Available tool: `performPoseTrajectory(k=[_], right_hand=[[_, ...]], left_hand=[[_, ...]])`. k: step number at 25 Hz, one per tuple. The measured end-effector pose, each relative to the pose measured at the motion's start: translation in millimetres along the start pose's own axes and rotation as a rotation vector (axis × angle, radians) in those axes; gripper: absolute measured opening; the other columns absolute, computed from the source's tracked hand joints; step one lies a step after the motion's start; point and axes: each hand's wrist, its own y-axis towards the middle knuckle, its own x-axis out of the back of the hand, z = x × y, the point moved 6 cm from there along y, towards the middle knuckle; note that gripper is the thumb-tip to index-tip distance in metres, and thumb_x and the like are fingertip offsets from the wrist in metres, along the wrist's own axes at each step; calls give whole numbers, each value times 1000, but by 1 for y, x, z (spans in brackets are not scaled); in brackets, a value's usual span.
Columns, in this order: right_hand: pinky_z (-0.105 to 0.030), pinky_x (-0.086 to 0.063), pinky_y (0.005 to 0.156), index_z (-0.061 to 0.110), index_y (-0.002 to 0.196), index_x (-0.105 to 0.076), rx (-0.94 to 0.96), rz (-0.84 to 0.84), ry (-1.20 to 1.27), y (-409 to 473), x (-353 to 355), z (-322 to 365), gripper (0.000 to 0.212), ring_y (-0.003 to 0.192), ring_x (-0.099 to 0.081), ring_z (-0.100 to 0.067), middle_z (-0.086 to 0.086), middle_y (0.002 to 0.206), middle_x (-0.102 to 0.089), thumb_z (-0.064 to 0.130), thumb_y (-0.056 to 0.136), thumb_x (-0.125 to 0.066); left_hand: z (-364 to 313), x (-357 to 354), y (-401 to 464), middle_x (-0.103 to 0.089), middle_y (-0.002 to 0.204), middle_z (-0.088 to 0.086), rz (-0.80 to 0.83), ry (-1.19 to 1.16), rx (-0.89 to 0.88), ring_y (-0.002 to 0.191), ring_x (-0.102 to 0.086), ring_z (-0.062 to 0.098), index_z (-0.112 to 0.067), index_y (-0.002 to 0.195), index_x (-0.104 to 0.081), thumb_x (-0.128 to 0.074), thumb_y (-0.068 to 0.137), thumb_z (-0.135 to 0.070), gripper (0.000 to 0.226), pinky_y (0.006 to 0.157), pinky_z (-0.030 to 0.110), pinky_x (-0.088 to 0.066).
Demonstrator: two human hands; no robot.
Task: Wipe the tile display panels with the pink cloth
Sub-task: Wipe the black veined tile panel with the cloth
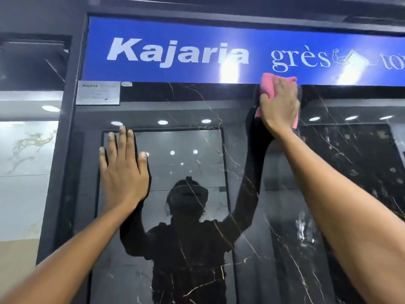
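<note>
1. The black marble tile panel (274, 216) fills most of the frame, glossy and veined with gold, standing upright ahead of me; nearly all of it lies below and to the left of where I am wiping, so I judge the coming strokes should run downward and across from the top edge.
2. The blue sign band (197, 29) runs the full width along the upper part of the frame, directly above the panel; it bounds my reach upward (the cloth's top edge already overlaps it).
3. At the left edge a dark frame post (65, 150) separates this panel from a pale marble panel (22, 161).
4. My left hand (123, 172) lies flat on the panel at centre-left, fingers (122, 139) straight and spread, bracing me; it holds nothing.
5. My right hand (279, 106), upper right of centre, is the one on the job: its fingers are curled over the pink cloth (271, 83), pressing it against the panel's top edge.
6. A small silver label (98, 93) sits at the panel's upper-left corner, well apart from the cloth; a sideways stroke would eventually meet it.
</note>
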Motion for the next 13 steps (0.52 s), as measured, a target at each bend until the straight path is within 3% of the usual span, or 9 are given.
performPoseTrajectory(k=[1, 2, 3, 5, 6, 7, 10, 12, 13], right_hand=[[-38, -23, 116, 8, 146, -37, -87, -32, -10, -3, -1, 13, 64, 142, -28, -28, -12, 151, -37, 20, 84, -47], [-37, -26, 114, 6, 146, -35, -47, -8, -1, -18, -11, 43, 66, 139, -31, -29, -14, 149, -38, 15, 82, -49], [-33, -25, 114, 7, 146, -35, 158, 71, -7, -42, -28, 83, 66, 139, -32, -27, -14, 149, -38, 14, 82, -51], [-30, -9, 117, 17, 151, -29, 749, 345, -73, -114, -64, 150, 66, 147, -18, -21, -5, 158, -27, 24, 89, -50], [-33, -4, 118, 22, 152, -25, 928, 443, -107, -130, -69, 159, 66, 149, -10, -18, 0, 160, -20, 30, 92, -49], [-36, -6, 119, 26, 152, -25, 971, 449, -135, -117, -65, 153, 66, 149, -7, -17, 4, 161, -18, 35, 92, -50], [-42, -20, 116, 26, 149, -35, 477, 228, -152, -24, -32, 66, 64, 147, -15, -20, -1, 161, -16, 41, 89, -51], [-45, -19, 115, 26, 145, -42, 99, 97, -100, 13, -1, 7, 61, 145, -17, -27, -8, 161, -11, 40, 87, -46], [-45, -18, 115, 25, 145, -43, 17, 79, -78, 12, 4, 2, 60, 145, -17, -29, -10, 161, -11, 39, 87, -46]], left_hand=[[0, -1, -1, -3, 163, 1, -3, -2, 0, 151, 1, 21, -12, 155, -13, -32, 104, -32, 58, 120, 42, 2], [0, -2, -1, -4, 163, 1, -4, -4, -1, 151, 1, 21, -12, 155, -13, -32, 104, -31, 58, 120, 41, 2], [1, -2, 0, -4, 163, 0, -5, -8, -3, 151, 0, 21, -12, 155, -14, -33, 104, -30, 58, 120, 41, 2], [2, -2, 1, -6, 163, 0, -10, -16, -3, 151, -3, 22, -11, 155, -16, -36, 104, -27, 57, 120, 42, 1], [1, -1, 1, -7, 163, 0, -8, -17, -3, 151, -4, 22, -10, 155, -17, -37, 104, -27, 57, 120, 42, 0], [2, -1, 1, -7, 163, 0, -3, -18, -5, 151, -4, 22, -10, 155, -17, -37, 104, -26, 57, 120, 42, 1], [1, 0, 0, -3, 163, -1, 8, -26, -4, 151, 0, 20, -13, 155, -13, -34, 105, -28, 57, 120, 41, 3], [0, -2, 0, -2, 163, -3, -6, -26, 1, 151, 0, 20, -14, 155, -11, -33, 104, -28, 57, 121, 40, 3], [0, -3, 0, -2, 163, -3, -14, -26, 2, 151, 0, 20, -14, 155, -11, -32, 105, -28, 57, 121, 40, 3]])
